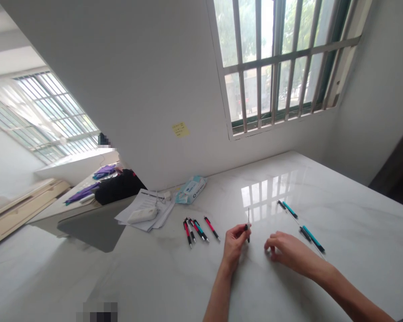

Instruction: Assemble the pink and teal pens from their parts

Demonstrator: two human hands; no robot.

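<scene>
My left hand [235, 246] is closed in a pinch on a partly dismantled pen [248, 238], held nearly upright with a thin refill sticking up from its dark grip. To its right, my right hand [287, 251] is low over the table with fingers curled together; anything at its fingertips is too small to make out. Beyond the right hand lie two sets of pen parts: a teal barrel [313, 238] beside a black piece [305, 233], and farther back another teal barrel [289, 209] with its black piece [281, 204]. Thin refills lie alongside.
Left of my hands lie a single red pen [211, 228] and a bunch of red, silver and teal pens [192, 232]. Behind them are a wipes packet [190, 189] and papers [161, 218] under a white device [143, 215]. The marble-look table [362, 214] meets the wall.
</scene>
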